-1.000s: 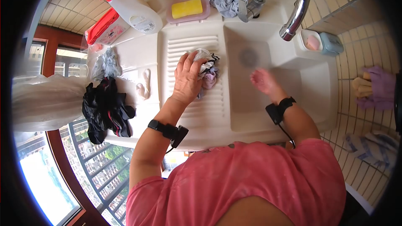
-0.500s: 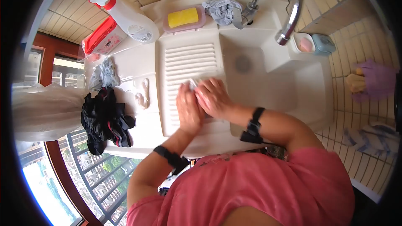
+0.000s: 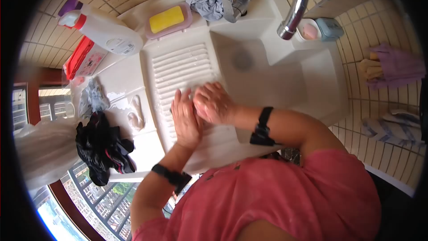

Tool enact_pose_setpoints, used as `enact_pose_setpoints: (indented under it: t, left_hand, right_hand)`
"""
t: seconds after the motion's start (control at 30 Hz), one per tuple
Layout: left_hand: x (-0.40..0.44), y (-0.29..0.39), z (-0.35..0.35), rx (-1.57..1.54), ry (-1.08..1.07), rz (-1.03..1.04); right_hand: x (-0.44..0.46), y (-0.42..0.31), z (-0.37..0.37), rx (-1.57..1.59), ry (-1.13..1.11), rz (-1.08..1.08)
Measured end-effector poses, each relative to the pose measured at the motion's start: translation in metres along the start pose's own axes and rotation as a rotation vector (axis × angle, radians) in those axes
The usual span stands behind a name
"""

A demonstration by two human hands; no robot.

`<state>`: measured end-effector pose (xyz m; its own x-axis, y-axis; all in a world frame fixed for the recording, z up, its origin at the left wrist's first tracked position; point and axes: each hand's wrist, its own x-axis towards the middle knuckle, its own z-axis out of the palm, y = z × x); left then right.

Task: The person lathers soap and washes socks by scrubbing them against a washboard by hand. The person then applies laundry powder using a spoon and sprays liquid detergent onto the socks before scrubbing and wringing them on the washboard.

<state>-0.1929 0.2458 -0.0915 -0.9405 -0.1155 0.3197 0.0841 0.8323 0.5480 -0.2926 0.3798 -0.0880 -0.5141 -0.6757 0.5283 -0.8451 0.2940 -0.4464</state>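
Note:
My left hand (image 3: pixel 186 122) lies on the ribbed washboard (image 3: pixel 180 64), fingers stretched out and pointing toward the back. Right beside it and touching it, my right hand (image 3: pixel 214 105) is closed, with its fingers curled under. Whatever lies beneath the two hands is mostly hidden; only a small pale bit shows between the fingertips. Water drops glisten on the board's ridges. A black strap with a small device is on each forearm.
The sink basin (image 3: pixel 263 85) is on the right under a chrome faucet (image 3: pixel 294 13). Behind the board are a yellow sponge (image 3: pixel 166 19) in a dish and a crumpled grey cloth (image 3: pixel 211 5). Dark clothes (image 3: pixel 104 147), a white spray bottle (image 3: pixel 104 31) and a white strip (image 3: pixel 135 114) are left.
The camera view has shifted and tilted slightly. Both hands stay on the washboard; my left fingers are now straighter and more spread, and my right hand is more tightly curled.

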Motion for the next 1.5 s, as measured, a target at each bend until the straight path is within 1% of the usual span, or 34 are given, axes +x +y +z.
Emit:
enact_pose_setpoints:
  t: [0.03,0.07,0.1,0.13,0.17,0.23,0.3,0.37,0.43,0.47,0.5,0.53,0.57,0.6,0.63,0.67,0.7,0.77,0.83,0.9,0.97,1.0,1.03,1.07,1.1,1.13,1.17,1.2,1.23,1.3,1.37,1.43,1.47,1.5]
  left_hand:
    - [0.0,0.009,-0.002,0.076,-0.065,-0.044]
    - [0.015,-0.002,0.005,0.134,-0.007,-0.011]
    - [0.038,-0.022,0.015,0.15,0.051,-0.002]
    - [0.063,-0.047,0.029,0.172,0.109,-0.055]
    - [0.091,-0.052,0.028,0.245,0.087,-0.131]
    - [0.127,-0.062,0.035,0.222,0.18,-0.339]
    - [0.118,-0.059,0.031,0.26,0.056,-0.366]
    - [0.073,-0.055,0.018,0.048,0.089,-0.055]
    - [0.02,-0.022,0.003,0.034,0.061,0.154]
    - [0.011,-0.005,-0.002,0.05,-0.012,0.08]
    - [0.011,0.003,-0.005,0.067,-0.085,0.011]
    - [0.028,-0.01,0.002,0.077,-0.012,0.05]
    - [0.053,-0.035,0.013,0.059,0.019,0.071]
    - [0.075,-0.052,0.027,0.059,0.186,0.076]
    - [0.101,-0.061,0.028,0.145,0.127,-0.045]
    - [0.123,-0.064,0.032,0.218,0.201,-0.15]
    - [0.139,-0.061,0.03,0.185,0.255,-0.273]
    - [0.13,-0.045,0.026,0.353,0.126,-0.449]
    - [0.086,-0.03,0.022,0.19,0.132,-0.373]
    - [0.031,-0.018,0.012,0.055,0.049,-0.181]
    - [0.003,0.002,0.008,0.023,-0.009,-0.161]
    - [0.014,-0.008,0.012,-0.007,0.059,-0.136]
    - [0.031,-0.023,0.015,0.014,0.096,-0.131]
    - [0.06,-0.042,0.02,0.03,0.142,-0.115]
    - [0.084,-0.057,0.022,0.062,0.238,-0.096]
    - [0.107,-0.07,0.024,0.065,0.308,-0.152]
    - [0.128,-0.073,0.025,0.152,0.352,-0.305]
    - [0.139,-0.071,0.021,0.188,0.297,-0.425]
    - [0.138,-0.067,0.017,0.237,0.186,-0.485]
    - [0.107,-0.049,0.014,0.146,0.067,-0.514]
    - [0.051,-0.031,0.006,-0.065,0.084,-0.288]
    - [0.002,-0.001,0.007,0.121,-0.035,-0.139]
    - [0.004,0.008,0.007,0.144,-0.04,-0.175]
    - [0.016,-0.009,0.015,0.14,-0.045,-0.177]
  right_hand:
    - [-0.003,0.0,-0.001,-0.003,-0.049,0.011]
    - [0.011,0.011,0.009,0.011,-0.035,0.058]
    - [0.033,0.025,0.021,-0.041,-0.058,0.151]
    - [0.06,0.041,0.031,-0.039,-0.037,0.218]
    - [0.084,0.051,0.034,-0.091,-0.023,0.274]
    - [0.112,0.06,0.042,-0.152,0.094,0.433]
    - [0.098,0.057,0.051,-0.233,0.146,0.396]
    - [0.061,0.037,0.023,-0.084,0.137,0.15]
    - [0.013,0.016,0.001,0.106,0.071,-0.042]
    - [0.01,0.019,0.002,0.119,0.061,-0.05]
    - [0.011,0.023,0.004,0.12,-0.035,-0.001]
    - [0.014,0.025,0.009,0.119,-0.127,0.051]
    - [0.036,0.041,0.023,0.066,-0.069,0.096]
    - [0.064,0.054,0.029,0.036,-0.025,0.143]
    - [0.086,0.062,0.033,-0.032,0.023,0.186]
    - [0.105,0.068,0.034,-0.087,0.007,0.256]
    - [0.114,0.074,0.046,-0.115,0.181,0.318]
    - [0.103,0.07,0.049,-0.232,0.101,0.352]
    - [0.07,0.047,0.027,-0.112,0.09,0.157]
    - [0.021,0.019,0.005,0.026,0.072,-0.055]
    - [-0.001,0.0,-0.01,0.097,-0.114,0.027]
    - [0.005,0.013,0.008,0.059,-0.078,-0.002]
    - [0.026,0.029,0.024,0.037,-0.023,0.015]
    - [0.051,0.042,0.033,0.037,-0.067,0.076]
    - [0.075,0.051,0.042,0.012,-0.03,0.118]
    - [0.095,0.06,0.049,-0.058,0.052,0.159]
    - [0.109,0.067,0.059,-0.101,0.161,0.191]
    - [0.117,0.065,0.058,-0.135,0.122,0.272]
    - [0.112,0.062,0.051,-0.148,0.133,0.279]
    - [0.091,0.054,0.034,-0.134,-0.019,0.153]
    - [0.047,0.029,0.004,0.106,-0.062,-0.035]
    - [0.004,0.006,-0.015,0.163,-0.101,-0.103]
    - [0.011,0.014,-0.005,0.165,-0.106,-0.103]
    - [0.021,0.021,0.01,0.129,-0.064,-0.03]
